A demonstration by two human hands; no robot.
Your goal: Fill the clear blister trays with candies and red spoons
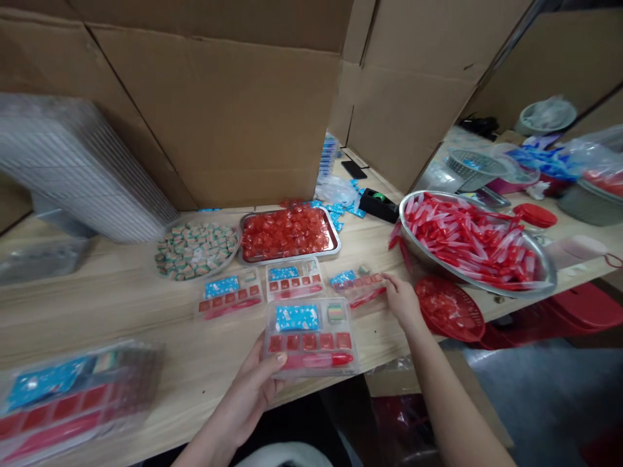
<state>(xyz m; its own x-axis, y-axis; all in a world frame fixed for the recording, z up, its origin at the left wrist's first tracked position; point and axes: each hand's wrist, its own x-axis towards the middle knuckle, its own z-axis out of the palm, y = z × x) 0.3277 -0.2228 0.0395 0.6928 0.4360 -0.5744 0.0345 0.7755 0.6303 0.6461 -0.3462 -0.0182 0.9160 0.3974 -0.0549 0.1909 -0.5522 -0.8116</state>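
Note:
My left hand is closed round the lower left of a filled clear plastic tray, its thumb on top. In this tray lie a blue packet, a striped block, a row of red squares and a red pen-like stick. My right hand reaches forward and pinches the right edge of another filled clear tray, slightly blurred. Two more such trays, one at the left and one in the middle, lie on the table beyond the held one.
Behind stand a bowl of striped blocks, a metal tray of red cubes and a tape dispenser. At right are a metal bowl of red sticks and a red basket. Stacked trays lie left, below leaning empty trays.

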